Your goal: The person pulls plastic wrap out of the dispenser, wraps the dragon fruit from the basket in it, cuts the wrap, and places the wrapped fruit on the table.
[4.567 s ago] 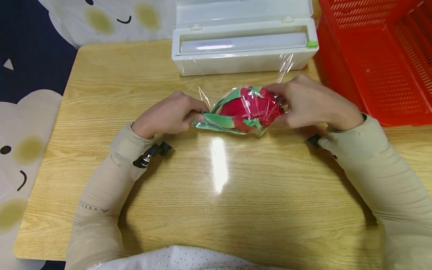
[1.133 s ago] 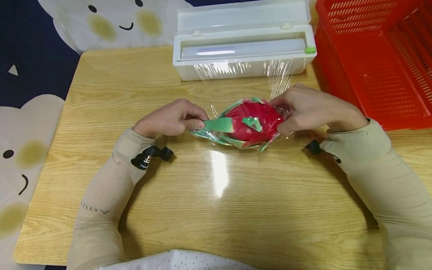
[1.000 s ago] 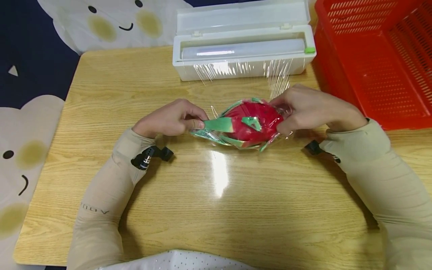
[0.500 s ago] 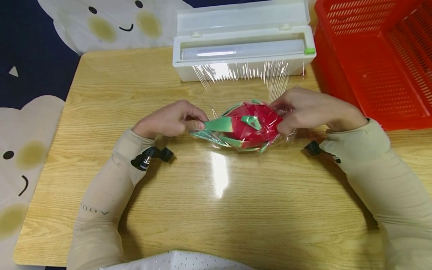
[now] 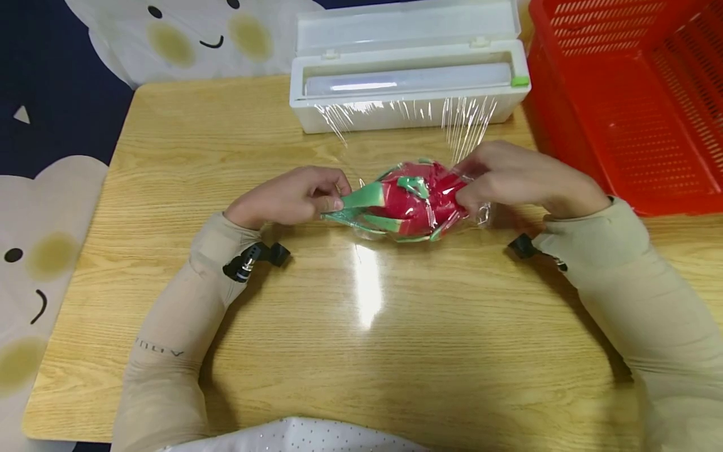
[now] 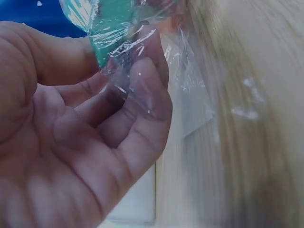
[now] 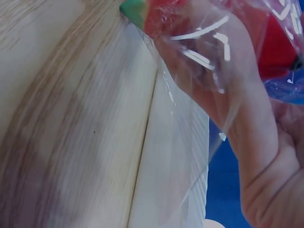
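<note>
A red dragon fruit (image 5: 395,207) with green leafy scales lies lengthwise between the two hands, covered in clear cling film. My left hand (image 5: 294,196) pinches its long green tips at the left end. In the left wrist view, film clings over the fingertips (image 6: 145,76) beside a green tip (image 6: 111,33). My right hand (image 5: 522,176) grips the red right end, thumb on the near side. In the right wrist view, loose film (image 7: 190,156) hangs over the fingers. From the fruit, the film sheet (image 5: 465,122) stretches back to the roll (image 5: 407,78) in an open white box (image 5: 407,116).
A red plastic basket (image 5: 638,125) stands at the right, close beyond the right hand. The box's lid (image 5: 407,28) is raised at the back. All this sits on a wooden table (image 5: 339,351); a patterned cloth (image 5: 192,37) hangs behind its far left edge.
The dragon fruit has turned between the hands, its top green scale shifting away from the person. Over the longer span, the film in front of the box has spread into a wider sheet.
</note>
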`<state>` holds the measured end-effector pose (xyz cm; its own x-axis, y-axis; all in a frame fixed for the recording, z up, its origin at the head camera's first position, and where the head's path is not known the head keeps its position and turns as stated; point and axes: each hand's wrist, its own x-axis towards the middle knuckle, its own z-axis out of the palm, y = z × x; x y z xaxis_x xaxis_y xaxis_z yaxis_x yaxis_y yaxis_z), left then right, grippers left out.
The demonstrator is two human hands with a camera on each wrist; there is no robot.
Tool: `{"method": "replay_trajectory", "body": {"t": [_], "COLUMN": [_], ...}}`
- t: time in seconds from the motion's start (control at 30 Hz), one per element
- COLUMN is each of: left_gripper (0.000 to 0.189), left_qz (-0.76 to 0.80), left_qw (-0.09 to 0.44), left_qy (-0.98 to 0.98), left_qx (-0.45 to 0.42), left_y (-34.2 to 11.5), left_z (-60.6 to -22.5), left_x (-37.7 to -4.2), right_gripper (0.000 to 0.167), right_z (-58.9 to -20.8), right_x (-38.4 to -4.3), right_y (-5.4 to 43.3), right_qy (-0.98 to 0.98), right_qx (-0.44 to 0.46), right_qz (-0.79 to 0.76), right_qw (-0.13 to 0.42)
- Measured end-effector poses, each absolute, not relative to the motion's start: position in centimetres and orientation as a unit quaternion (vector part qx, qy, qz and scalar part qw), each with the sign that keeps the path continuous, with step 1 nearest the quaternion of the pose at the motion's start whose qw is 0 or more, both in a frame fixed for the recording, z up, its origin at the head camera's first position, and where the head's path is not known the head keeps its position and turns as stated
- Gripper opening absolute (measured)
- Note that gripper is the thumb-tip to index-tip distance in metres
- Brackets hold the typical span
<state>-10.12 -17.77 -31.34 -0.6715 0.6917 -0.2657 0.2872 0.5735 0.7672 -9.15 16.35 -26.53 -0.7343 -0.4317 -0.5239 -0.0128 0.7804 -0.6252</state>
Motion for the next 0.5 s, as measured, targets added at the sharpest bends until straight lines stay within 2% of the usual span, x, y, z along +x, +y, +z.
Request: {"method": "replay_trajectory", "body": {"t": [0.5], "left_gripper": [0.018], "left_qz": [0.339], "left_qw": [0.264], "left_qy": [0.862], "left_qx": [0.27], "left_y": [-17.92], "left_z": [-30.94], "left_x": [-10.17], "right_gripper": [0.011], "right_z": [-27.08], "right_x": [-9.87], "right_y": [16.48], "right_qy": [0.871], "right_qx": [-0.119], "right_qz": [-0.335], "right_qw": [0.339]}}
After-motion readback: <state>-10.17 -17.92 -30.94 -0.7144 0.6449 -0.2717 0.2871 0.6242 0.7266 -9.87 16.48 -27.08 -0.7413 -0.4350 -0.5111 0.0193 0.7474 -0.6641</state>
